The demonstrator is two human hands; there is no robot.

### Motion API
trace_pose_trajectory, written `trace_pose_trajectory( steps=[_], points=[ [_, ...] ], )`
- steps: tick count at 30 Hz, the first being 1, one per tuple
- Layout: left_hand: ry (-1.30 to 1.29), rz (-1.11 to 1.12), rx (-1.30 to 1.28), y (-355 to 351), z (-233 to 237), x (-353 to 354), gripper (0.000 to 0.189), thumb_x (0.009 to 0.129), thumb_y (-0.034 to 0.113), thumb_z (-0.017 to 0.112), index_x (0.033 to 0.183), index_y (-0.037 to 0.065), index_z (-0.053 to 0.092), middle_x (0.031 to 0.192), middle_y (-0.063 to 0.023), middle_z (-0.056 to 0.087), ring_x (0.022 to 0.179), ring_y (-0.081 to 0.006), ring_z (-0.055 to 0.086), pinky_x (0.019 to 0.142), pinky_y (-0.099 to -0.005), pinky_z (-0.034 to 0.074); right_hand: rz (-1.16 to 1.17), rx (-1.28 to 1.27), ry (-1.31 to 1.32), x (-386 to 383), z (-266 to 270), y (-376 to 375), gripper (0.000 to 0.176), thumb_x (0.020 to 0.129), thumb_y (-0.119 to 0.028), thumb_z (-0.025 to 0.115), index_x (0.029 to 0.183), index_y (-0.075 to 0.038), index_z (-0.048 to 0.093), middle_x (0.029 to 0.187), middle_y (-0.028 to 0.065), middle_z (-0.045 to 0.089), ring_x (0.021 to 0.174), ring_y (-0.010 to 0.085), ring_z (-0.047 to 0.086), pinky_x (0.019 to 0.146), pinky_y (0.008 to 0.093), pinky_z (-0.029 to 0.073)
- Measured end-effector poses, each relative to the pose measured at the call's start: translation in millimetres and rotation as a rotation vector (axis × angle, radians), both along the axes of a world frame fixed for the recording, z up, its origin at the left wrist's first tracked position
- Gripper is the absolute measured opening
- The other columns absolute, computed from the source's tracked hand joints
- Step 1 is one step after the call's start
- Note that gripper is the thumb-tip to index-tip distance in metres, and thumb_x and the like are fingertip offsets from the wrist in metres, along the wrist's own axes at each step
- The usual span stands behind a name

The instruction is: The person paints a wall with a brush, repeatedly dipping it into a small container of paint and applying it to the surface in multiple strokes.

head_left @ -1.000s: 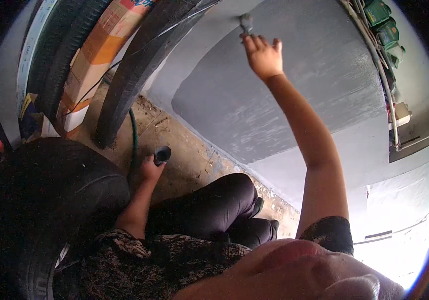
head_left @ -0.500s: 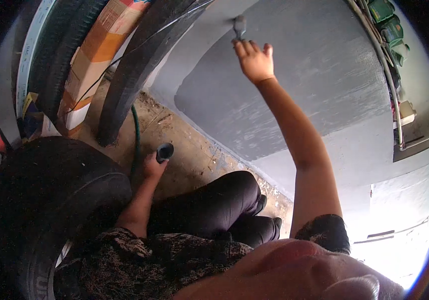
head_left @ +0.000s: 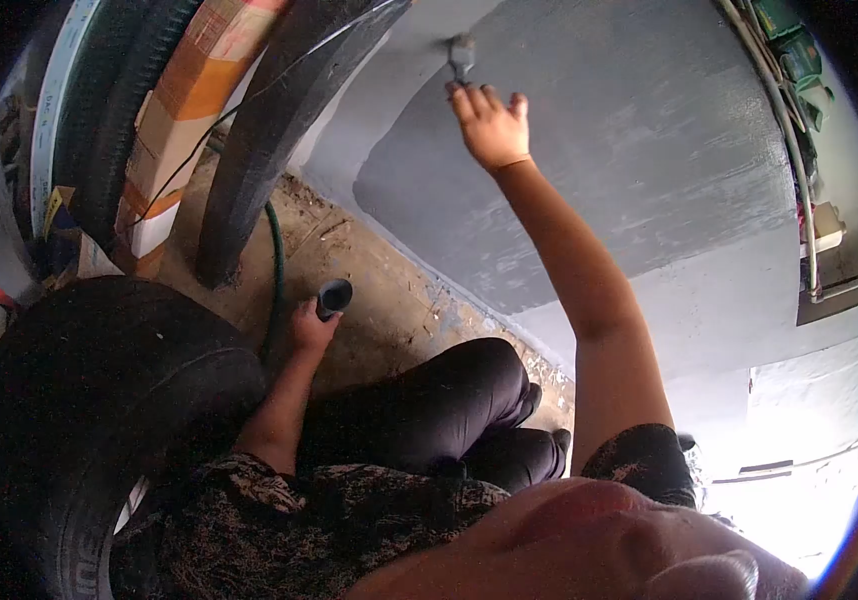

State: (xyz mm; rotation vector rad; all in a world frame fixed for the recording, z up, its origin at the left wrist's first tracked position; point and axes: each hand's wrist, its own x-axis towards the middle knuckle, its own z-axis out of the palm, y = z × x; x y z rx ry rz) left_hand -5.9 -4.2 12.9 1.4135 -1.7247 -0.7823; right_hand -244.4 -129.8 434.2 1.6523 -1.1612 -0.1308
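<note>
My right hand (head_left: 490,125) is raised against a grey wall (head_left: 629,140) and grips a paintbrush (head_left: 461,54), whose bristles touch the wall at the edge between darker fresh paint and the paler grey. My left hand (head_left: 310,327) is low, near the dirt floor, and holds a small dark cup (head_left: 335,296) upright. I am crouched, with my knees in black trousers (head_left: 429,405) below the right arm.
A large black tyre (head_left: 89,400) lies at my left. More tyres (head_left: 269,130) and a stack of cardboard boxes (head_left: 184,110) lean against the wall's left end. A green hose (head_left: 275,270) runs along the floor. Green containers (head_left: 794,55) and pipes are at the upper right.
My right hand with the brush has shifted slightly left along the wall. The left hand with the cup has stayed nearly still.
</note>
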Motion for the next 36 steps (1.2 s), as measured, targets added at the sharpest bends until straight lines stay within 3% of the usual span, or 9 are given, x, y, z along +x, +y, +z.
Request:
trace_pose_trajectory(
  steps=[5, 10, 15, 19, 23, 25, 28, 33, 36],
  points=[
    [-0.043, 0.009, 0.012, 1, 12, 2, 0.058, 0.065, 0.033, 0.086, 0.108, 0.001, 0.065, 0.095, -0.0209, 0.065, 0.093, -0.0411, 0.062, 0.083, -0.05, 0.05, 0.006, 0.101, -0.093, 17, -20, 6, 0.037, 0.089, -0.022, 0.051, 0.126, -0.02, 0.057, 0.11, -0.0038, 0.061, 0.1, 0.015, 0.057, 0.087, 0.0517, 0.043],
    [-0.042, -0.018, 0.088, 1, 20, 2, 0.061, 0.064, 0.034, 0.086, 0.112, 0.003, 0.064, 0.1, -0.0205, 0.065, 0.096, -0.0407, 0.061, 0.084, -0.0494, 0.049, -0.055, -0.19, -0.161, 20, 16, 2, 0.026, 0.095, -0.027, 0.053, 0.12, -0.025, 0.058, 0.095, -0.0093, 0.061, 0.093, 0.0094, 0.059, 0.083, 0.0513, 0.039],
    [-0.04, -0.027, 0.023, 3, -14, -3, 0.061, 0.065, 0.035, 0.086, 0.112, 0.002, 0.064, 0.103, -0.0219, 0.064, 0.098, -0.0405, 0.06, 0.085, -0.0486, 0.049, -0.068, 0.003, -0.183, 19, -47, 7, 0.028, 0.095, -0.021, 0.048, 0.122, -0.023, 0.057, 0.1, -0.0041, 0.062, 0.102, 0.013, 0.059, 0.09, 0.0507, 0.039],
    [-0.172, -0.069, 0.063, 7, 18, 9, 0.061, 0.067, 0.036, 0.085, 0.113, 0.002, 0.064, 0.105, -0.0225, 0.065, 0.1, -0.04, 0.061, 0.086, -0.0482, 0.049, -0.249, 0.178, -0.604, 57, -113, 36, 0.02, 0.097, -0.022, 0.048, 0.113, -0.02, 0.058, 0.103, 0.0011, 0.065, 0.102, 0.0193, 0.063, 0.09, 0.0504, 0.04],
    [-0.112, -0.155, 0.025, -1, 8, 16, 0.063, 0.069, 0.048, 0.083, 0.111, 0.004, 0.067, 0.1, -0.0196, 0.068, 0.093, -0.0387, 0.065, 0.082, -0.0469, 0.052, -0.336, 0.225, -1.148, 93, -183, 84, 0.02, 0.098, -0.029, 0.047, 0.109, -0.017, 0.059, 0.105, 0.0057, 0.068, 0.099, 0.0281, 0.065, 0.091, 0.0533, 0.04],
    [-0.051, -0.167, 0.009, -1, 15, 20, 0.061, 0.068, 0.049, 0.083, 0.108, 0.005, 0.068, 0.098, -0.0183, 0.069, 0.091, -0.0384, 0.066, 0.082, -0.0466, 0.052, -0.464, 0.391, -1.384, 95, -204, 109, 0.025, 0.096, -0.019, 0.045, 0.116, -0.018, 0.059, 0.116, 0.0093, 0.066, 0.107, 0.0298, 0.064, 0.101, 0.0591, 0.034],
    [-0.188, -0.133, 0.125, 3, 33, 19, 0.058, 0.066, 0.037, 0.086, 0.108, 0.002, 0.068, 0.103, -0.0211, 0.067, 0.098, -0.0383, 0.064, 0.086, -0.0459, 0.051, -0.499, 0.508, -1.448, 81, -211, 105, 0.024, 0.096, -0.028, 0.047, 0.113, -0.019, 0.061, 0.112, 0.0083, 0.069, 0.105, 0.0313, 0.064, 0.097, 0.0557, 0.038],
    [-0.211, -0.124, 0.179, 12, 37, 12, 0.058, 0.067, 0.039, 0.086, 0.108, 0.002, 0.068, 0.102, -0.0217, 0.068, 0.097, -0.0387, 0.065, 0.084, -0.0467, 0.051, -0.571, 0.485, -1.652, 67, -203, 109, 0.025, 0.091, -0.032, 0.058, 0.112, -0.019, 0.063, 0.111, 0.0089, 0.069, 0.108, 0.0315, 0.063, 0.095, 0.053, 0.041],
    [-0.211, -0.141, 0.159, 17, 39, 16, 0.057, 0.067, 0.038, 0.086, 0.107, 0.002, 0.068, 0.101, -0.0214, 0.068, 0.096, -0.0384, 0.065, 0.083, -0.0469, 0.051, -0.445, 0.436, -1.749, 63, -210, 111, 0.027, 0.092, -0.032, 0.058, 0.112, -0.015, 0.065, 0.107, 0.012, 0.07, 0.104, 0.034, 0.064, 0.089, 0.0477, 0.048]
  ],
)
